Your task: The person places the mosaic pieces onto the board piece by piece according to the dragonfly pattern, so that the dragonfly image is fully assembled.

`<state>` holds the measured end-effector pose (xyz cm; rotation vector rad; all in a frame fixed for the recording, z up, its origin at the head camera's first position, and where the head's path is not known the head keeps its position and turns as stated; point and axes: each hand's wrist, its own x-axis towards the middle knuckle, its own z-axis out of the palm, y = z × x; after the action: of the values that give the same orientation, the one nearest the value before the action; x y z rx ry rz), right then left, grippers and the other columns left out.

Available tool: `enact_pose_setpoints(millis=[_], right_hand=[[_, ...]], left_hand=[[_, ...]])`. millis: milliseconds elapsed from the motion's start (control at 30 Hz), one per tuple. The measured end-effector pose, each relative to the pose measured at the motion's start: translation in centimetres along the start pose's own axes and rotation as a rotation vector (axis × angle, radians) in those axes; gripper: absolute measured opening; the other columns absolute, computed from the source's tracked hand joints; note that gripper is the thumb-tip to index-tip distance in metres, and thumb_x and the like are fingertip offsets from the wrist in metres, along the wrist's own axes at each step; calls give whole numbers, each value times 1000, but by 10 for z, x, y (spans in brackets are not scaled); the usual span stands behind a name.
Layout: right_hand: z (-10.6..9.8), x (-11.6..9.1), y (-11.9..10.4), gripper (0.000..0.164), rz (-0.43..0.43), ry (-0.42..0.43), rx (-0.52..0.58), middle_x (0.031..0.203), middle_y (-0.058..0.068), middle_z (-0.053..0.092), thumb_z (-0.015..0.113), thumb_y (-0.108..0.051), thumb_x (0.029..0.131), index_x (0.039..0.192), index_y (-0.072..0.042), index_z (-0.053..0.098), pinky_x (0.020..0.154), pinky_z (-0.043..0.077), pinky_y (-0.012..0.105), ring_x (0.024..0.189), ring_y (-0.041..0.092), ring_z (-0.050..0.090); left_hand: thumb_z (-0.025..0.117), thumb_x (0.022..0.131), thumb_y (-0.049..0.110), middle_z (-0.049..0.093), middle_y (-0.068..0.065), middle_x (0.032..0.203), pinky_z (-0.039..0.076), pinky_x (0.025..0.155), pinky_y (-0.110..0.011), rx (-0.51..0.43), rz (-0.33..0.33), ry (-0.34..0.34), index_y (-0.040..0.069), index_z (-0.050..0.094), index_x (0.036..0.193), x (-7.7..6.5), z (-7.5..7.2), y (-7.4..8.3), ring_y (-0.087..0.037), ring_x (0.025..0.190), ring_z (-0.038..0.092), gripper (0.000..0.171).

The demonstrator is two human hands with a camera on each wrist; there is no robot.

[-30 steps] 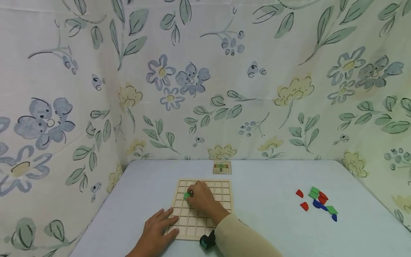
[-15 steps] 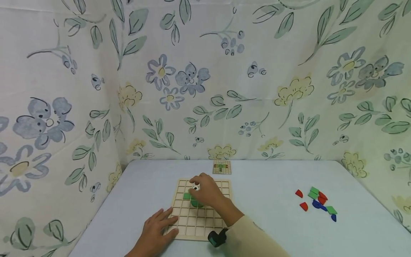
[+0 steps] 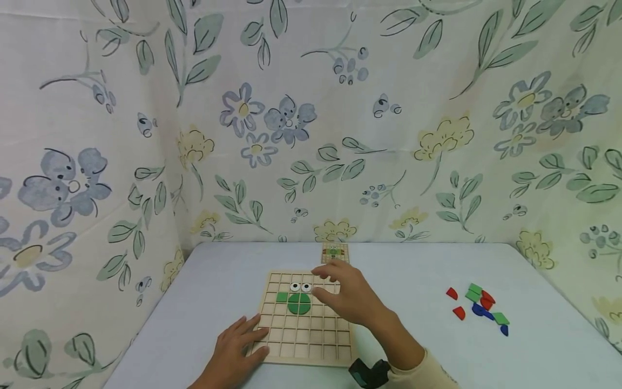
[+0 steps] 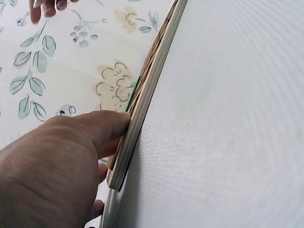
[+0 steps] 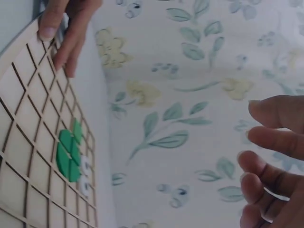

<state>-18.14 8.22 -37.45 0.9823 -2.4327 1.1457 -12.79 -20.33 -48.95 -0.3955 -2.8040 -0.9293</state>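
Note:
A wooden grid board (image 3: 311,337) lies on the white table, its squares marked off by ridges. Set in it are a green round shape of several pieces (image 3: 298,303), a green square (image 3: 282,297) to its left, and two white eye pieces (image 3: 301,287) just above. My left hand (image 3: 235,346) rests at the board's lower left edge, thumb and fingertips on the rim, fingers fairly straight, as the left wrist view also shows. Over the board's right side hovers my right hand (image 3: 350,292), with its fingers loosely bent and nothing between them.
Loose red pieces (image 3: 459,313), green pieces (image 3: 474,292) and blue pieces (image 3: 482,310) lie at the right of the table. A small pattern card (image 3: 335,252) is at the back edge. Floral cloth (image 3: 301,119) hangs behind and at the sides.
My right hand has lifted off the green square and moved right, uncovering the green round shape and both eye pieces. The left hand stays at the board's edge.

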Motion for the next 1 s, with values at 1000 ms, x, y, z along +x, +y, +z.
enact_pose_setpoints(millis=[1000], right_hand=[[-104, -59, 39, 38, 18, 136, -251, 106, -12, 62, 81, -14, 80, 116, -18, 69, 67, 53, 35, 91, 13, 58]], left_hand=[[68, 87, 45, 52, -8, 139, 24, 95, -71, 8, 17, 18, 17, 72, 117, -1, 3, -2, -44, 129, 39, 41]])
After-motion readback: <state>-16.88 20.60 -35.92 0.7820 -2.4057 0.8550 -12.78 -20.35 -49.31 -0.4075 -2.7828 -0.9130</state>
